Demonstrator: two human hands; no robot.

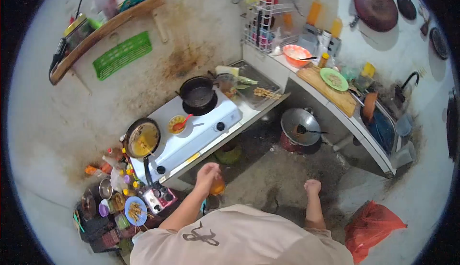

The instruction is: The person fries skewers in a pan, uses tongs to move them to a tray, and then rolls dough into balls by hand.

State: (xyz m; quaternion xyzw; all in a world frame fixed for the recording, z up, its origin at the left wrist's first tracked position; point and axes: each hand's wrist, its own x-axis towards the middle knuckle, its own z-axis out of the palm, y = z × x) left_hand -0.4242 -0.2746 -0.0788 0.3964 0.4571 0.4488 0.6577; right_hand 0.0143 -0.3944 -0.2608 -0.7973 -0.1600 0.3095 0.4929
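Observation:
My left hand (209,174) is closed around a bottle of orange-yellow liquid (217,186), held in front of the stove's near edge. My right hand (312,186) hangs over the floor, its fingers curled in; whether anything is inside cannot be made out. On the white stove (201,128), a frying pan (142,138) with yellowish oil and some food sits at the left. A dark wok (197,92) stands on the rear burner. Between them is a small yellow bowl (177,124) with a red spoon.
Skewers (267,93) lie on the metal tray beyond the stove. A big pot (301,127) with a black spatula stands on the floor. A red bag (371,229) is at lower right. Left of the stove are a blue plate (136,211) of skewers, bottles and jars.

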